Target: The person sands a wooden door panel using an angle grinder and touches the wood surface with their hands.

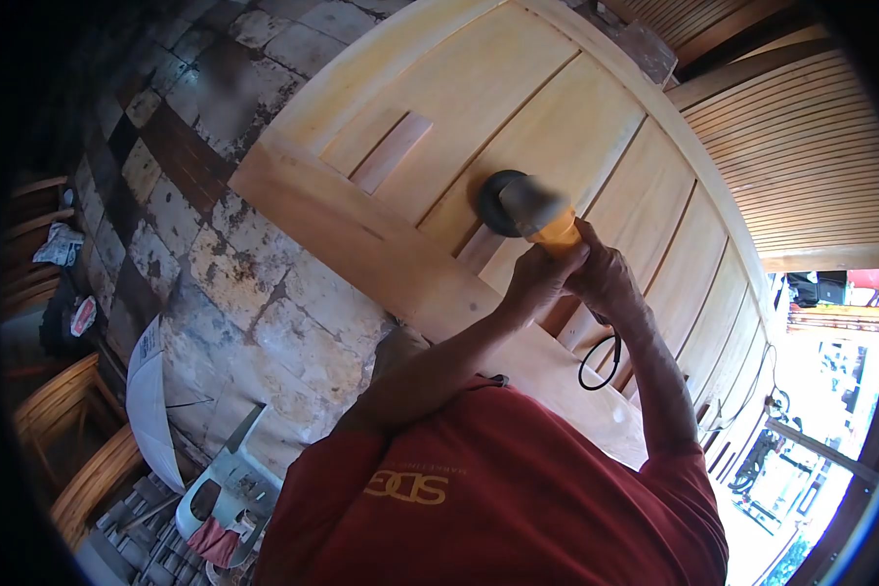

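Note:
A yellow power tool point(557, 232) with a round black disc point(495, 203) at its head is over a large panelled wooden piece point(527, 98). Both hands are on the tool's near end: my left hand point(539, 281) wraps its lower side, and my right hand point(604, 273) closes round it from the right. The disc lies against or just above the panels; the exact contact cannot be seen. The tool's grey top is blurred. A black cord point(601, 383) loops below my right hand. Short wooden blocks point(391, 153) show between the panels and the wide near rail point(361, 230).
Stained stone tiles point(234, 264) cover the floor at left. A pale green plastic chair point(234, 483), a white panel point(151, 410) and wooden chair frames point(78, 420) stand lower left. Slatted wood point(801, 146) is at upper right. Cables point(774, 400) hang beside the bright opening.

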`<action>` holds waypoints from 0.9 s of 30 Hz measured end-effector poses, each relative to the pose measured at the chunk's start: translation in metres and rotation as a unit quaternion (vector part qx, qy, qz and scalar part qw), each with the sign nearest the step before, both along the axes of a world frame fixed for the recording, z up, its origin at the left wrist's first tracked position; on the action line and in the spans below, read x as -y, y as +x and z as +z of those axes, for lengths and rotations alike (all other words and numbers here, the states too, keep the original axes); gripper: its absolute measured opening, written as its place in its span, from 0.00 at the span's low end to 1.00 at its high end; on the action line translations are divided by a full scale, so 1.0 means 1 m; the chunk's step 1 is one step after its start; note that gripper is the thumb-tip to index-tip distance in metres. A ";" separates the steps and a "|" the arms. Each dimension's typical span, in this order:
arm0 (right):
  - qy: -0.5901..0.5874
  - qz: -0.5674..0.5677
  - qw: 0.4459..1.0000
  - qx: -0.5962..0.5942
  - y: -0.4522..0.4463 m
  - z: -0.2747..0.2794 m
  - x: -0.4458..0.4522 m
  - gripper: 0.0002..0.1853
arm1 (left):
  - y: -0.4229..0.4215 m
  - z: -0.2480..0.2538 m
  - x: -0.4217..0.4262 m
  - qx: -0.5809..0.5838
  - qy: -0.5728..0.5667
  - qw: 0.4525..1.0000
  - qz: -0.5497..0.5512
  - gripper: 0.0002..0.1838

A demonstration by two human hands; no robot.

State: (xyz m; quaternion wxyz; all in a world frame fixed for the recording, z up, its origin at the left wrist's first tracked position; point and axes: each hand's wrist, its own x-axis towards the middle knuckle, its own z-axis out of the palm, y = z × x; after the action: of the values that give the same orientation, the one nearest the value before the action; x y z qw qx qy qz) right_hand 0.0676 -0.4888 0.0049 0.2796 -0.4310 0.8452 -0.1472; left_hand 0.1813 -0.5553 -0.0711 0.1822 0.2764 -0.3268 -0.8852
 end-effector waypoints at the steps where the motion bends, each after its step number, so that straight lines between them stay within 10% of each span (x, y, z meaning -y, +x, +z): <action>1: 0.006 -0.007 1.000 -0.005 -0.002 0.000 0.002 0.46 | -0.005 -0.002 0.002 -0.016 0.008 1.000 0.007 0.29; 27: -0.059 -0.138 0.988 -0.024 -0.015 0.059 -0.126 0.45 | -0.050 0.038 -0.094 -0.058 -0.111 0.981 -0.145 0.34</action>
State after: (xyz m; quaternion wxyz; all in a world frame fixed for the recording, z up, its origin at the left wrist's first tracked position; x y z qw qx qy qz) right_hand 0.0525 -0.3632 0.0639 0.2105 -0.3292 0.8930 -0.2233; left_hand 0.1312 -0.4617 -0.0329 0.1001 0.1522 -0.4486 -0.8750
